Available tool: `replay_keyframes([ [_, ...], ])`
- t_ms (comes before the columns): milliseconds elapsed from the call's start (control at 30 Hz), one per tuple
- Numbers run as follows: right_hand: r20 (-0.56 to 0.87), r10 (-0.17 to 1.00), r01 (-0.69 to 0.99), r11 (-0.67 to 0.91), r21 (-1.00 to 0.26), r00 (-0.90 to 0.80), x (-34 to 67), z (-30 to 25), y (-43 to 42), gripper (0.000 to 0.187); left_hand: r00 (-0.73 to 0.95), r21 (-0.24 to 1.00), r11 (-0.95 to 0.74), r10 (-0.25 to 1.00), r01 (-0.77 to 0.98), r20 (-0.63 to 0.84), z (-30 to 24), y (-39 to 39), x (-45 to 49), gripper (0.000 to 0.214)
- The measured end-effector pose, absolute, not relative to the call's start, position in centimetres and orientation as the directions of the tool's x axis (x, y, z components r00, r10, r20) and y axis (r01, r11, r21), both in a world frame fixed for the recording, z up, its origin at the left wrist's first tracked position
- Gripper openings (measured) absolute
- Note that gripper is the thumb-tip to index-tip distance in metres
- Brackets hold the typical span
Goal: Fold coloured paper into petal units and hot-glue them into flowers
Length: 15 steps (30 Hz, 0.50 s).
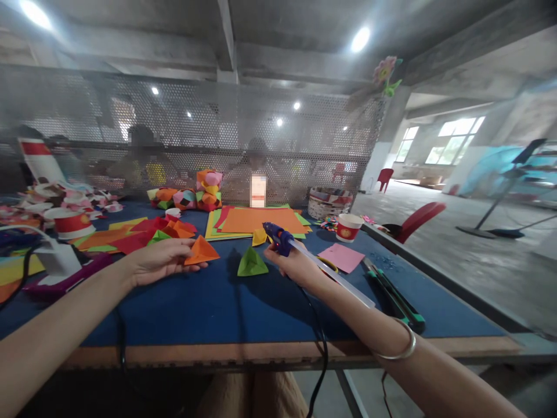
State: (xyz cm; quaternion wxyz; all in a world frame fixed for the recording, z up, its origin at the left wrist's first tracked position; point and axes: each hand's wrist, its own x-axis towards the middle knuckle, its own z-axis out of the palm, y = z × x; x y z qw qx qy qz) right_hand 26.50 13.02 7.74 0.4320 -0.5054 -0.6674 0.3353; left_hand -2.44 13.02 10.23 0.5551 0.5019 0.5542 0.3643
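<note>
Orange folded paper (202, 250): my left hand (162, 261) is pinching its left side; light pressure should spare the creases. My right hand (300, 268) is gripping a glue gun (282, 240), best aimed clear of skin. Green folded paper (252, 264) is sitting between, on the table (183, 310).

Bare forearms (87, 299), silver bangle (411, 343) on right, tan trousers (277, 396)
</note>
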Motion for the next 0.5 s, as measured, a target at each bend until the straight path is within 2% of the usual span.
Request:
replay_keyframes([
  [100,0.224,0.969,0.395,0.247,-0.885,-0.104,26.4,7.8,13.0,0.02,0.106,0.978,0.177,0.976,0.115,-0.189,9.9,13.6,-0.8,0.035],
  [167,0.222,0.97,0.398,0.245,-0.884,-0.102,26.4,7.9,13.0,0.019,0.049,0.979,0.12,0.99,0.166,-0.13,9.6,14.0,0.0,0.046],
  [267,0.22,0.969,0.396,0.246,-0.885,-0.109,26.4,7.9,12.9,0.019,-0.06,0.883,-0.001,0.998,0.469,0.033,9.6,14.4,-0.2,0.046],
  [300,0.218,0.97,0.398,0.244,-0.884,-0.111,26.4,7.9,12.9,0.019,-0.058,0.789,-0.047,0.993,0.612,0.103,9.8,14.5,-0.6,0.04],
  [367,0.222,0.969,0.406,0.248,-0.879,-0.113,26.5,7.8,13.0,0.019,-0.031,0.514,-0.117,0.962,0.85,0.27,10.5,14.5,-2.1,0.023],
  [433,0.241,0.964,0.417,0.268,-0.869,-0.116,26.5,7.7,13.1,0.019,0.012,0.252,-0.114,0.927,0.961,0.375,11.3,14.3,-3.8,0.018],
  [500,0.251,0.96,0.427,0.28,-0.86,-0.123,26.6,7.7,13.2,0.018,-0.007,0.072,-0.023,0.921,0.997,0.39,12.0,13.9,-5.5,0.017],
])
